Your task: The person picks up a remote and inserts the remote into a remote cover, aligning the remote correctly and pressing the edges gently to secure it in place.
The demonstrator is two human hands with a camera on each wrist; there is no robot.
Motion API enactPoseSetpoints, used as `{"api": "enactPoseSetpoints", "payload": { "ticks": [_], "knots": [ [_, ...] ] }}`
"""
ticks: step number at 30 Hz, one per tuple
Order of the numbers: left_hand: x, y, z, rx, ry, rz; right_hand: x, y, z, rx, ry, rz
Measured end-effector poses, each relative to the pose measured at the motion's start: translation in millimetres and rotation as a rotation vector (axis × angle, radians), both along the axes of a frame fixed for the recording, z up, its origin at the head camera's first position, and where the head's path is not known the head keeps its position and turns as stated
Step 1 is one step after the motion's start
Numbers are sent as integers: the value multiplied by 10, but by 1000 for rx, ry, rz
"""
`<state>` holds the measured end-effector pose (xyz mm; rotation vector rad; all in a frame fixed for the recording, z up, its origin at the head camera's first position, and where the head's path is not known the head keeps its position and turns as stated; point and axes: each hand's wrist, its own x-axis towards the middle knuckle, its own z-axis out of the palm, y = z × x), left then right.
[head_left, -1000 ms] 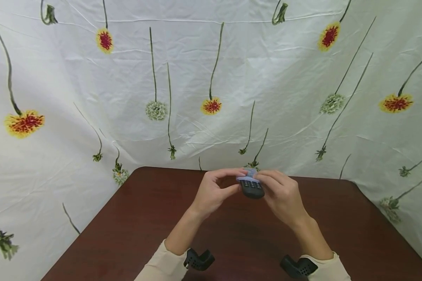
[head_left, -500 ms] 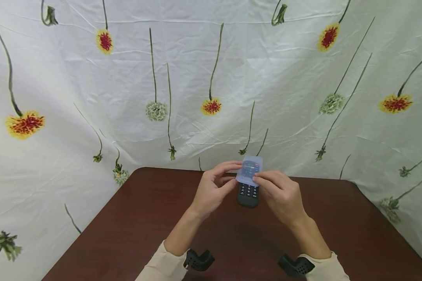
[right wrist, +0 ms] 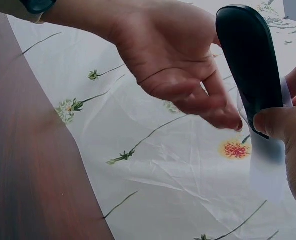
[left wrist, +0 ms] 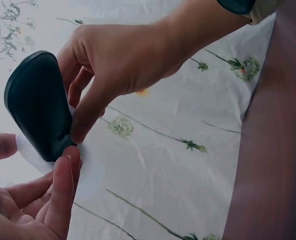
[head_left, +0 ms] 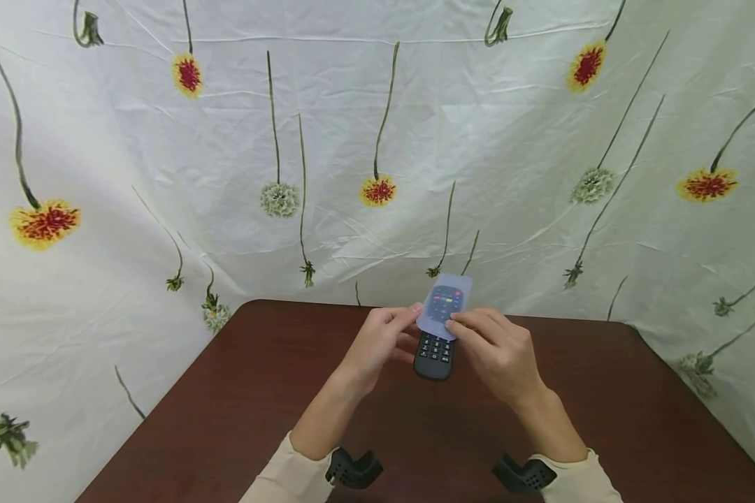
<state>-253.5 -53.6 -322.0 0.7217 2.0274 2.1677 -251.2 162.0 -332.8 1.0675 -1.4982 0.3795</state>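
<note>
A black remote control (head_left: 434, 358) is tilted up above the table, its upper part inside a translucent bluish-white sleeve (head_left: 443, 288). Keys at its lower end are bare. My right hand (head_left: 500, 349) pinches the remote and the sleeve's lower edge from the right; its thumb lies on the remote's dark back (right wrist: 250, 55) in the right wrist view. My left hand (head_left: 377, 346) is at the left side, a tip right at the sleeve's edge, the other fingers relaxed beneath. Its palm (right wrist: 170, 55) shows in the right wrist view, fingers loosely straight beside the remote.
A dark reddish-brown table (head_left: 277, 391) lies below both hands. Behind it hangs a white cloth (head_left: 327, 126) printed with flowers, also down both sides. Black wrist devices (head_left: 355, 468) sit at both cuffs.
The remote and sleeve have tipped up to show their front, then shifted slightly left and down. My left hand has turned and loosened at the edge. My right hand keeps its pinch.
</note>
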Motion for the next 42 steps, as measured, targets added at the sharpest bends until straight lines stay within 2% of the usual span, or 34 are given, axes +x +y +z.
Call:
{"api": "enactPoseSetpoints", "payload": {
  "ticks": [4, 12, 22, 25, 28, 33, 36, 38, 42],
  "knots": [
    [10, -6, 10, 3, -4, -4, -9, -9, -14, 9, -11, 4],
    [7, -14, -14, 24, 50, 7, -45, 2, -58, 8, -28, 13],
    [-46, -21, -65, 36, 107, -9, -38, 65, -43, 25, -123, -37],
    [-56, -20, -72, 41, 134, 6, -14, 105, -12, 14, -202, -40],
    [-65, -14, -82, 51, 158, 18, 24, 141, 18, -27, -324, -16],
    [-67, -8, -94, 53, 180, 44, 72, 132, 24, -138, -515, 51],
    [-67, -7, -96, 53, 196, 55, 90, 94, 6, -241, -618, 73],
    [-66, -8, -96, 56, 211, 54, 106, 60, -1, -316, -722, 89],
    [-55, -18, -82, 62, 248, 61, 134, 2, 2, -427, -1005, 150]
  ]
}}
